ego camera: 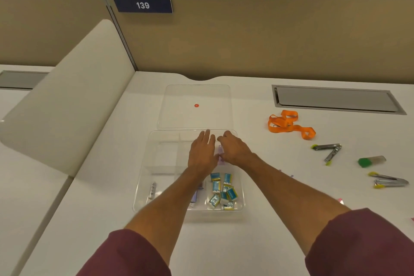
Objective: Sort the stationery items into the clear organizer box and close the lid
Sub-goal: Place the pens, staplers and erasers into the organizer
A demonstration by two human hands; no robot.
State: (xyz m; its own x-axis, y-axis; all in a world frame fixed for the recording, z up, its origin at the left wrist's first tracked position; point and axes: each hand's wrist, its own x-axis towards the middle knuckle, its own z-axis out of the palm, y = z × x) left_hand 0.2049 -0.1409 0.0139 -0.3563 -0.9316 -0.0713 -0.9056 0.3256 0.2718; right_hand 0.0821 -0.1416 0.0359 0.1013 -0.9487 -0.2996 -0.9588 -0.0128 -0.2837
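The clear organizer box (143, 186) stands open at the middle of the desk, its clear lid (174, 107) lying flat behind it. Both hands hover over the far middle compartments. My left hand (201, 152) is flat with straight fingers. My right hand (233, 150) has its fingers bent down, right beside a small purple item (221, 152); whether it grips that item is unclear. Several blue-and-white erasers (220, 190) fill the near right compartment. A small white item (152, 189) lies in the near left one, and a purple item (194, 197) shows under my left forearm.
On the desk to the right lie an orange lanyard (289, 124), two metal clips with yellow tips (329, 151) (388, 182) and a green-capped clear piece (370, 161). A grey cable hatch (333, 99) sits at the back right. A partition wall stands behind, a padded divider to the left.
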